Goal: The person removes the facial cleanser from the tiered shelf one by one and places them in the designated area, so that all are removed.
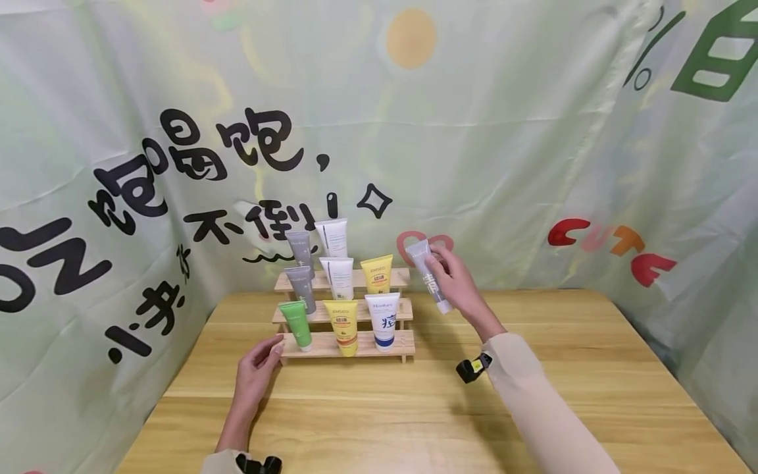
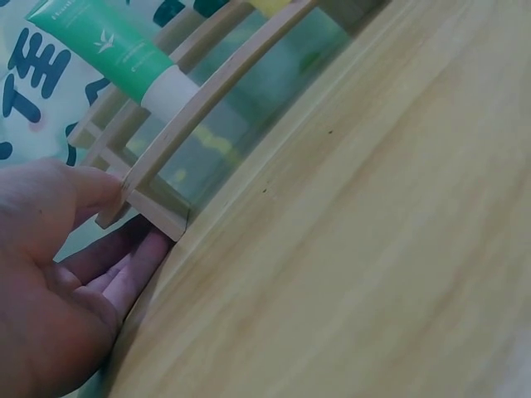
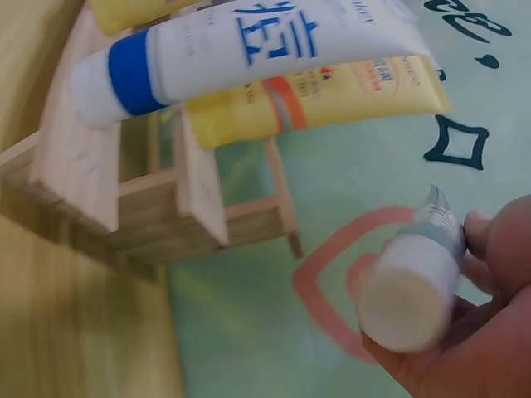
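My right hand (image 1: 454, 280) holds a grey squeeze tube (image 1: 428, 273) in the air, right of a three-tier wooden stand (image 1: 367, 345). In the right wrist view the tube's white cap (image 3: 406, 298) faces the camera. My left hand (image 1: 256, 374) pinches the left end of the stand's lowest tier, thumb at the shelf edge and fingers by the leg (image 2: 162, 217). That tier carries a green tube (image 1: 297, 324), a yellow tube (image 1: 342, 326) and a white tube with a blue band (image 1: 383, 319).
On the middle tier stand a grey tube (image 1: 301, 288), a white tube (image 1: 339, 276) and a yellow tube (image 1: 378, 272). Higher up are another grey tube (image 1: 300, 247) and white tube (image 1: 333, 237). A printed curtain (image 1: 503, 164) hangs behind the wooden table (image 1: 533, 342).
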`<state>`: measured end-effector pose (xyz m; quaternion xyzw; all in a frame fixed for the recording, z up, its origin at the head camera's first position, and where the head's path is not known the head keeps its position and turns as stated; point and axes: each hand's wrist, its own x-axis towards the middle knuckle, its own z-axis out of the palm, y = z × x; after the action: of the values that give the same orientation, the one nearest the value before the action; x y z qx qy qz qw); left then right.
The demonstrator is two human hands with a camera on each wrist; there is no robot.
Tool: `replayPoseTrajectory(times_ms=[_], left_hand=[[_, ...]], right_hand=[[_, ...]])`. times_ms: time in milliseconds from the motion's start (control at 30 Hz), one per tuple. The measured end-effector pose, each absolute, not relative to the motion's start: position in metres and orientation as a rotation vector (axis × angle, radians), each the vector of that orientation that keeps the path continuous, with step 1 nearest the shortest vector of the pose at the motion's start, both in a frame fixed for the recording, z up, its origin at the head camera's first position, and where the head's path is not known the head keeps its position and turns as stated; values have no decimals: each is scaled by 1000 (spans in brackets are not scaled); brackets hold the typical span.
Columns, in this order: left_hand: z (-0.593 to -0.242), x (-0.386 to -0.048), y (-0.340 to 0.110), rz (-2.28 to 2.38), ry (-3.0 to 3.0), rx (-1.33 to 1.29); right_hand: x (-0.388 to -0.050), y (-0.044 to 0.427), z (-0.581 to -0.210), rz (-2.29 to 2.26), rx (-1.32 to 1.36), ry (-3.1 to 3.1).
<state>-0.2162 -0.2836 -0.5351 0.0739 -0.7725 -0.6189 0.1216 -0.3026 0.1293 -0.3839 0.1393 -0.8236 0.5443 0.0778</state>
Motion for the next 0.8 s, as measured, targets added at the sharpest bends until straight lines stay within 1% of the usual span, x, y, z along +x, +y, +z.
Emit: replayPoseTrajectory(times_ms=[167, 300, 567, 800], left_hand=[[-536, -215, -284, -1824, -2240, 210], [-536, -215, -284, -1830, -2229, 202], [-537, -215, -284, -1833, -2250, 201], [-535, -214, -285, -1830, -2249, 205]], right_hand=[[-298, 138, -398, 1687, 241, -2491], [-293, 144, -406, 1798, 174, -2518], [-285, 149, -430, 1853, 138, -2559], [-277, 149, -454, 2046, 103, -2455]])
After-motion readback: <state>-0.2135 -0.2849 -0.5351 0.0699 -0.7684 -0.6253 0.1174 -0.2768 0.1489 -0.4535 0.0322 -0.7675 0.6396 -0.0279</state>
